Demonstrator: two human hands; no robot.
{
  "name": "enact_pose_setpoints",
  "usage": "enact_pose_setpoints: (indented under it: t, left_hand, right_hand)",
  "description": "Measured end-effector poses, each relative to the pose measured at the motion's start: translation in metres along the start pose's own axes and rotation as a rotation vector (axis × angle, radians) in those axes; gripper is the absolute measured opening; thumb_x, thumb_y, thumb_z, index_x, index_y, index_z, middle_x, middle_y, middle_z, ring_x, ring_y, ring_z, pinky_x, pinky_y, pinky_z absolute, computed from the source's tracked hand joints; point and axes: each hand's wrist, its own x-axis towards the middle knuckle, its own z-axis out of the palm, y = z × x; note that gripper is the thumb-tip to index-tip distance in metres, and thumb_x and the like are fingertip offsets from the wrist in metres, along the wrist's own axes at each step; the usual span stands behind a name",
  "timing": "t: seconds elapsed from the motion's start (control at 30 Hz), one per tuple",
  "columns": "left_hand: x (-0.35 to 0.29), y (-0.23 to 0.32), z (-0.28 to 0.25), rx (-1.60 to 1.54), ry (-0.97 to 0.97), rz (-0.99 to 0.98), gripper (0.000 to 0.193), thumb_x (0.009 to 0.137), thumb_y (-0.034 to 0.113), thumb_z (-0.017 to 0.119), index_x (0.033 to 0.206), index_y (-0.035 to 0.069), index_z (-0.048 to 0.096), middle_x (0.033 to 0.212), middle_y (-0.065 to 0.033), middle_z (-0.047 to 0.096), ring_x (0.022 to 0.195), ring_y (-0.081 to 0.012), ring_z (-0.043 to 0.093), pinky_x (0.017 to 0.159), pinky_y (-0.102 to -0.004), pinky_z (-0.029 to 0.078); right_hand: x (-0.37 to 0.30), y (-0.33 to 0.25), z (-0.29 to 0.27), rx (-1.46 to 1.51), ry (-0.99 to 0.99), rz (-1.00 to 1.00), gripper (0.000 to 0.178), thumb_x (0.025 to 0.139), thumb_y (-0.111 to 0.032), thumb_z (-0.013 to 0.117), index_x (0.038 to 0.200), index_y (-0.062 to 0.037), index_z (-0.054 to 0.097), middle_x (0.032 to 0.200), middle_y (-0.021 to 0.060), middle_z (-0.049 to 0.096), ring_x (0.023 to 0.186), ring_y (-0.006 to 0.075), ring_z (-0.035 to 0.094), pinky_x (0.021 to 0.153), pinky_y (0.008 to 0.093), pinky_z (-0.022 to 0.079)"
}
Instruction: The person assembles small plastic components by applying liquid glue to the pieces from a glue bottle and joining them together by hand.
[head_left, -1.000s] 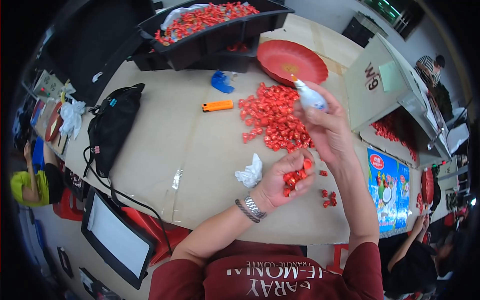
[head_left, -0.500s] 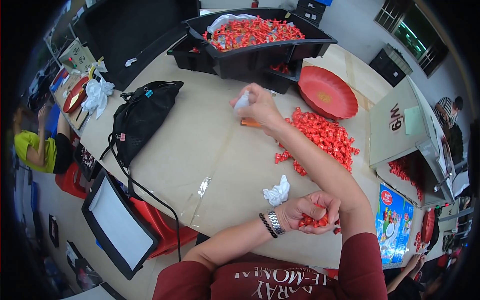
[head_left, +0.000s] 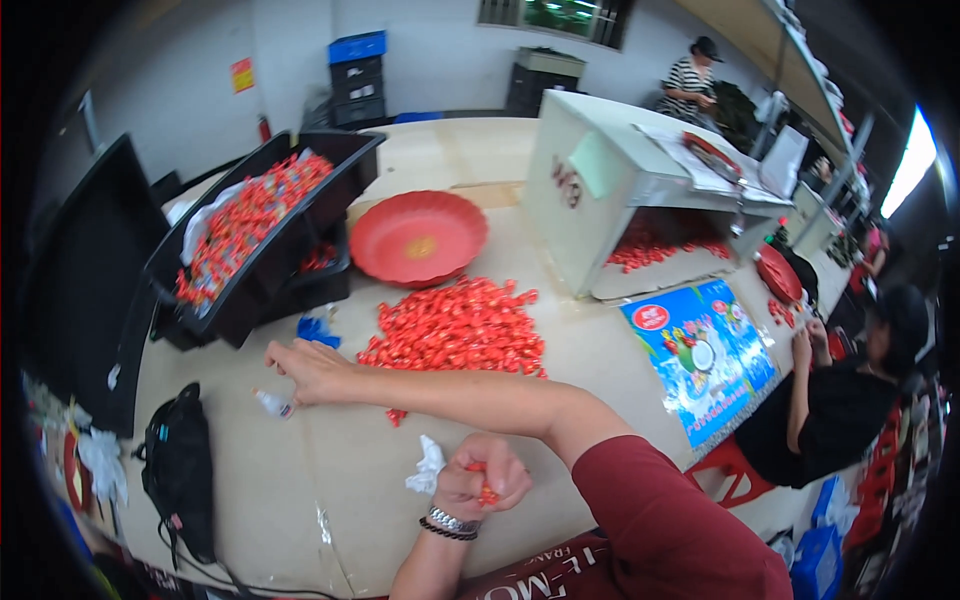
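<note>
My left hand (head_left: 487,474) is closed around several red-wrapped candies (head_left: 489,494), close to my body over the near table; red wrappers show between the fingers. My right arm stretches across to the left, where my right hand (head_left: 312,372) is closed on one end of a small white bottle (head_left: 272,403); its other end points left, and blur softens the grip. Beyond my right forearm lies a pile of loose red-wrapped candies (head_left: 455,325). A crumpled white tissue (head_left: 428,464) rests beside my left hand. Just past my right hand is a crumpled blue piece (head_left: 318,331).
A black bin (head_left: 300,224) full of red candies is at the far left. An empty red scalloped dish (head_left: 418,238) sits behind the pile. A black bag (head_left: 180,470) lies left. On the right are a grey box (head_left: 560,215), a blue printed sheet (head_left: 700,355) and a seated person (head_left: 840,400).
My view has swung to the right, so the bin, dish and pile appear further left. My right hand stays by the white bottle near the bin; my left hand still grips candies.
</note>
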Motion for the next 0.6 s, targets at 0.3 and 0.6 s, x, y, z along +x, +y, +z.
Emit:
enact_pose_setpoints:
  t: [0.3,0.6]
  left_hand:
    - [0.004,0.0,-0.002,0.081,-0.016,-0.037,0.019,0.08,0.014,0.07,0.079,-0.003,0.06,0.057,-0.0051,0.049,0.042,-0.0116,0.038,0.039,-0.0255,0.027]
    - [-0.001,0.001,0.0,0.136,0.029,0.004,0.02,0.08,0.014,0.071,0.077,-0.003,0.06,0.056,-0.0053,0.049,0.042,-0.0113,0.038,0.039,-0.0252,0.027]
  right_hand:
    - [-0.039,0.033,-0.024,-0.423,-0.098,0.074,0.042,0.065,-0.019,0.081,0.097,-0.0025,0.059,0.102,0.0138,0.056,0.102,0.0296,0.051,0.08,0.0412,0.045]
    - [-0.041,0.025,-0.024,-0.236,0.037,0.054,0.021,0.075,-0.007,0.061,0.094,-0.0005,0.058,0.098,0.0219,0.06,0.095,0.036,0.058,0.075,0.045,0.048]
